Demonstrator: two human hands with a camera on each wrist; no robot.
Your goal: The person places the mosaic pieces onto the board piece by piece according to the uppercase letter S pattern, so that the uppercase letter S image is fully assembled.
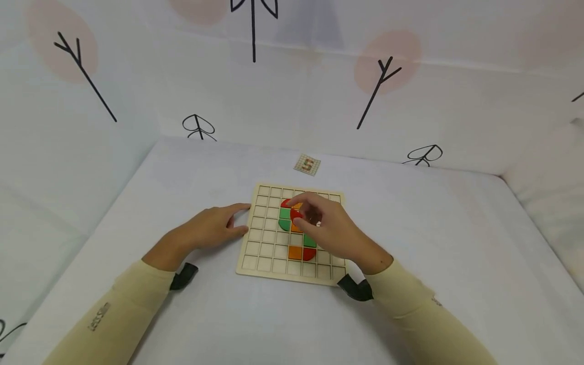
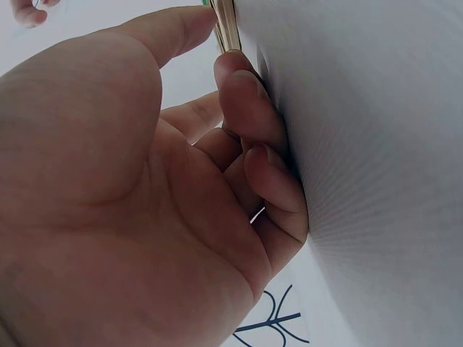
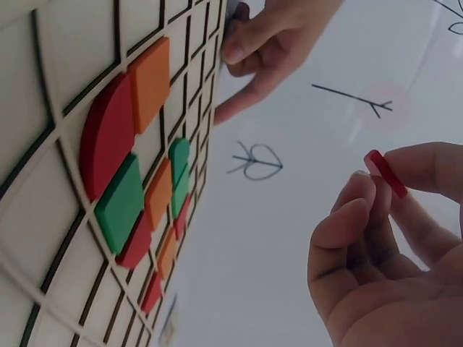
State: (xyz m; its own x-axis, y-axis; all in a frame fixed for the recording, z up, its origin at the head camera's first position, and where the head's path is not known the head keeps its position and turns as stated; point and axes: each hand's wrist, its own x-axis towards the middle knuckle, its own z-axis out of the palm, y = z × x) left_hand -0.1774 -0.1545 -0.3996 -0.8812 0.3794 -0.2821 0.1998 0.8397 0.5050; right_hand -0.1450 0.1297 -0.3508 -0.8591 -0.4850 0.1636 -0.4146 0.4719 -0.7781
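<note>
The fingers of my right hand (image 1: 335, 228) pinch a small red tile (image 3: 385, 173) above the board, its edge turned to the right wrist view. Beneath is a wooden grid board (image 1: 261, 251), bearing several coloured tiles in an S-like path. Among them are a green square (image 3: 120, 204), an orange square (image 3: 150, 84) and a red quarter-round tile (image 3: 108, 137). My left hand (image 1: 207, 228) rests at the board's left edge, thumb and index fingertips spread along it. In the left wrist view its other fingers lie loosely bent on the white cloth.
Behind the board lies a small pattern card (image 1: 307, 165) with a coloured figure on a grid. White cloth (image 1: 433, 243) covers the table, and printed fabric walls (image 1: 315, 101) rise at the back and sides. Dark straps (image 1: 356, 289) show at both wrists.
</note>
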